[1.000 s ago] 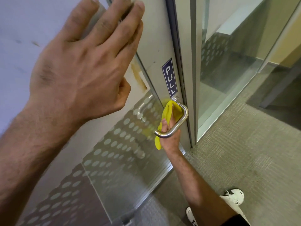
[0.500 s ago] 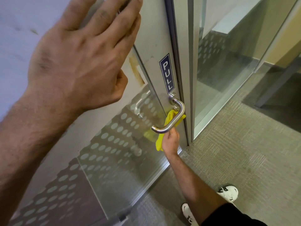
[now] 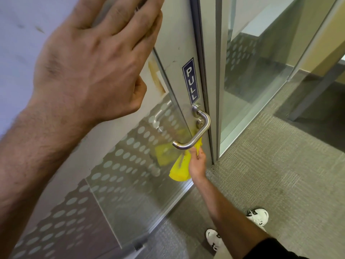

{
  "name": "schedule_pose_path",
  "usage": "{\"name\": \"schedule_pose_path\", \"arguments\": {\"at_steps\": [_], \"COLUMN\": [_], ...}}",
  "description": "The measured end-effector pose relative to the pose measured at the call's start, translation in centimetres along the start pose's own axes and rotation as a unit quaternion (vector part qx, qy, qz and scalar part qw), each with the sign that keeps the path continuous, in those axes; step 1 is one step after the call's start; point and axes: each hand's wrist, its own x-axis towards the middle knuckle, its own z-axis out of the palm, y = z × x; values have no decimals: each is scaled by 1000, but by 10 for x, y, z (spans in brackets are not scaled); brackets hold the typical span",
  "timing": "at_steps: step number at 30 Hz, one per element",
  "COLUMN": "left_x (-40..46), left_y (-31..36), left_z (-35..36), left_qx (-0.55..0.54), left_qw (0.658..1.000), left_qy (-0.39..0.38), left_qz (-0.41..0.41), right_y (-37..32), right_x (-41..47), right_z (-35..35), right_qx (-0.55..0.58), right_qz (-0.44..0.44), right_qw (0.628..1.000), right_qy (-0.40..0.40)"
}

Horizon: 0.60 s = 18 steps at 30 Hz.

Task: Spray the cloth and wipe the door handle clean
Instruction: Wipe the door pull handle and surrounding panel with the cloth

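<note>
Since the earlier frames the right hand (image 3: pixel 197 163) has slid down the door handle (image 3: pixel 197 131): a second ago it was tucked behind the grip with the yellow cloth (image 3: pixel 180 168) bunched high against the top bend, half a second ago it sat near the lower bend, and now it is below the handle's lower end, with the upper mount and the whole curve of the bar uncovered. The left hand (image 3: pixel 93 66) has kept its place, laid flat against the door (image 3: pixel 177 40) high up, its fingers released and spread on the metal stile.

The handle is a brushed steel tube shaped like a D. Its long axis runs down the door stile, slightly slanted in this view, from the round mount just under the blue PULL sign (image 3: pixel 190 81) to a lower leg that turns back toward the glass panel (image 3: pixel 130 174). Both ends point in at the door.

The cloth is bright yellow and crumpled. A narrow twist of it rises to touch the lower bend of the bar, while the larger part hangs below the hand. The right fingers are clenched round it. A yellow reflection shows in the dotted glass beside it.

Below lie grey carpet (image 3: pixel 270 174) and two white shoes (image 3: pixel 258 217).
</note>
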Motion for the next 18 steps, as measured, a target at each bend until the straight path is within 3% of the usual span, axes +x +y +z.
{"name": "schedule_pose_path", "arguments": {"at_steps": [3,5,7,10,14,18], "left_x": [-1,-1,0,-2,-3,-2], "left_y": [0,-1,1,1,1,1], "left_z": [-1,-3,-6,-7,-6,-8], "left_qx": [30,52,71,96,121,131], "left_qw": [1000,999,997,995,993,991], "left_qy": [0,-3,-7,-3,6,3], "left_qz": [4,5,5,9,9,9], "right_y": [-40,-73,-91,-93,-88,-102], "right_x": [-3,-10,-17,-24,-38,-61], "right_z": [-32,-48,-56,-54,-39,-17], "right_qx": [82,63,-22,-240,-395,-510], "right_qz": [-35,-169,-334,-477,-534,-476], "right_qw": [992,975,940,845,747,715], "right_qy": [94,131,60,-27,-20,-44]}}
